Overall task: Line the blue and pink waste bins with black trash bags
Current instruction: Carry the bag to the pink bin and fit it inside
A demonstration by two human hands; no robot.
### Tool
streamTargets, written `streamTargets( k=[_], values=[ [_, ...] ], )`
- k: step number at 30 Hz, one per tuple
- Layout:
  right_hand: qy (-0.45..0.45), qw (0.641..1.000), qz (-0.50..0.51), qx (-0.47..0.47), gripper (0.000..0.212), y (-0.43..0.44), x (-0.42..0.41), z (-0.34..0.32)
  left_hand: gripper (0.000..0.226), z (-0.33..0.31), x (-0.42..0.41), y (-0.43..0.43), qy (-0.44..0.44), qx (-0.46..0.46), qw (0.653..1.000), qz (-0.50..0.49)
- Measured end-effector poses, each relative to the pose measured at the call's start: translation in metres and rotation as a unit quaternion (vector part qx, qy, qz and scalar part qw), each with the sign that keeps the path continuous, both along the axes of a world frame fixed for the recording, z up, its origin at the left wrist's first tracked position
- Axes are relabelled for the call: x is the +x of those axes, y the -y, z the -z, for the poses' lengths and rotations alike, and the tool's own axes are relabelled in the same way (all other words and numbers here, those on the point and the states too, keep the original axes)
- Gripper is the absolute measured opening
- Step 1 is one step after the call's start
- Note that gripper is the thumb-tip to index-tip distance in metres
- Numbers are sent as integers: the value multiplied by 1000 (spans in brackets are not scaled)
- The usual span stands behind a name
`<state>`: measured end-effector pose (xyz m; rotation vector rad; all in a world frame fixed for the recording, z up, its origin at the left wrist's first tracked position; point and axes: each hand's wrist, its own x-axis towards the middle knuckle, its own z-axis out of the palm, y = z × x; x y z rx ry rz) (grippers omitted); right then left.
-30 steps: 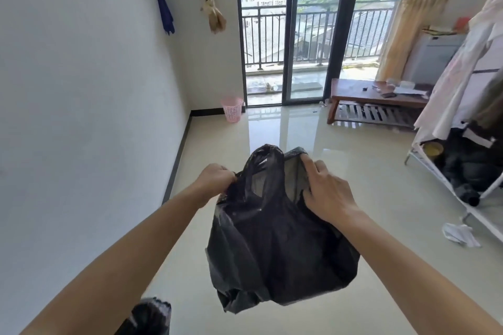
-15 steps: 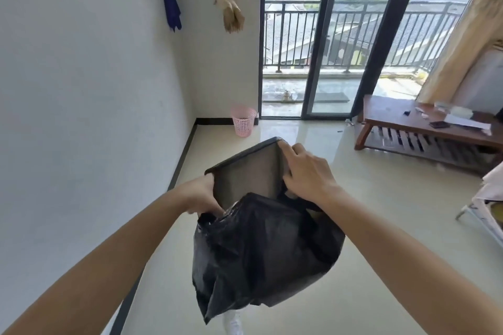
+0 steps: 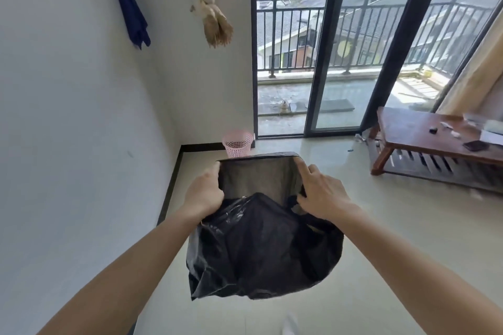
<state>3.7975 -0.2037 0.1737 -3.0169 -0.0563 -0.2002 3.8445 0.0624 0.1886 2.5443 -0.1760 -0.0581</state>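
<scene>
At 6 o'clock, one black bag [image 3: 261, 247] hangs midair, mouth stretched: left hand [image 3: 204, 194] and right hand [image 3: 322, 194] each pinch the rim. One pink bin [image 3: 237, 143] at 12, in the corner. No blue bin visible. Risk: thin plastic may tear or slip if overstretched.

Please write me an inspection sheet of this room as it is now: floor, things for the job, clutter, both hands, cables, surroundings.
Surface: glossy pale tiled floor.
Job's things: black trash bag held in the air, mouth stretched open; pink bin unlined, in the corner by the glass door. Blue bin: nothing seen.
Clutter: small items on the low wooden table.
Hands: left hand and right hand each grip the bag's rim.
Cables: nothing seen.
Surroundings: white wall, blue cloth hanging, balcony railing.
</scene>
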Motion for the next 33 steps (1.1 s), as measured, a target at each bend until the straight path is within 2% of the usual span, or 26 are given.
streamTargets(
  k=[4, 7, 12, 17, 20, 23, 27, 31, 33],
  values=[
    [-54, 999, 4, -5, 92, 33, 134, 28, 64, 26, 136, 33, 4, 14, 1000, 8],
    [-103, 994, -5, -34, 95, 58, 237, 40, 58, 39, 233, 57, 15, 101, 995, 21],
    [-157, 984, -23, -86, 88, 85, 399, 29, 81, 34, 379, 73, 61, 286, 955, 54],
    [-182, 977, -40, -107, 81, 92, 537, 20, 101, 37, 501, 71, 44, 365, 930, 33],
    [-188, 979, -32, -72, 79, 100, 619, 34, 106, 55, 578, 74, 16, 393, 919, 25],
    [-205, 979, -10, -18, 77, 106, 696, 59, 108, 79, 656, 79, -7, 408, 912, 36],
    [-218, 976, 22, 7, 77, 104, 801, 98, 109, 120, 772, 86, -55, 379, 921, 69],
    [-295, 954, 40, -26, 110, 105, 888, 132, 111, 161, 873, 101, -135, 319, 933, 101],
    [-318, 946, 50, -36, 111, 107, 926, 153, 112, 184, 917, 109, -166, 302, 931, 117]
  ],
)
